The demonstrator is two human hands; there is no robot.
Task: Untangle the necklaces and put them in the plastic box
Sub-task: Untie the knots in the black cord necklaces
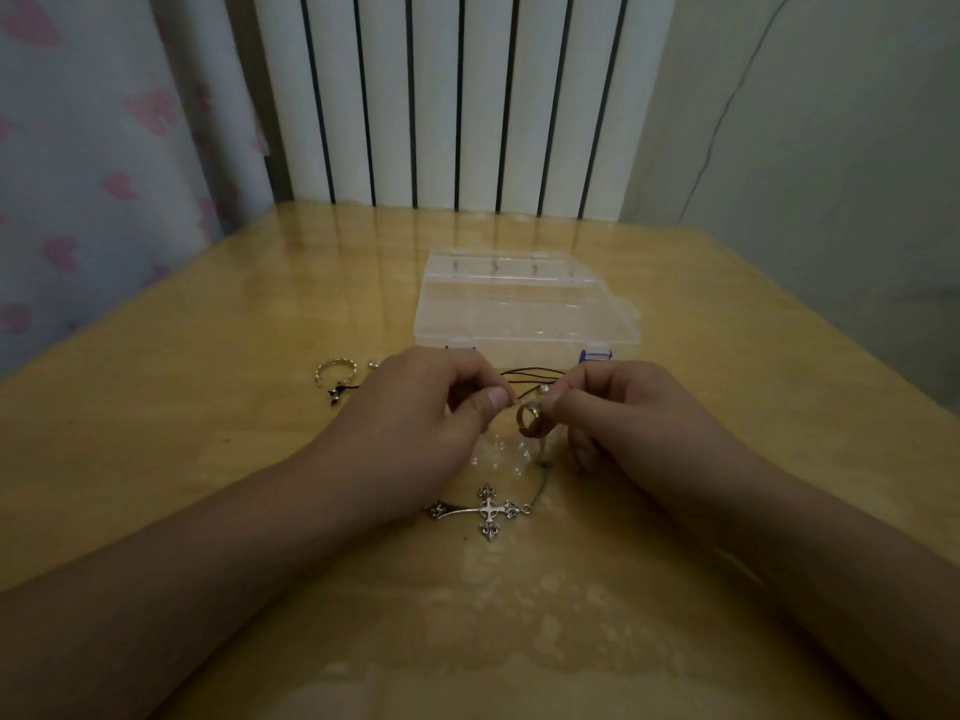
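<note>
- My left hand (436,402) and right hand (618,407) each pinch the tangled black cord (530,376) and a ring (531,419) above the table (208,459).
- A cross pendant (491,510) lies nearer me.
- The plastic box (524,309) beyond looks closed and empty; untangling seems early.

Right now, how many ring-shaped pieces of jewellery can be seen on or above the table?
2: a gold ring pinched between both hands just in front of the plastic box, and a twisted open ring lying on the table left of the left hand. Hands may hide others.
</note>
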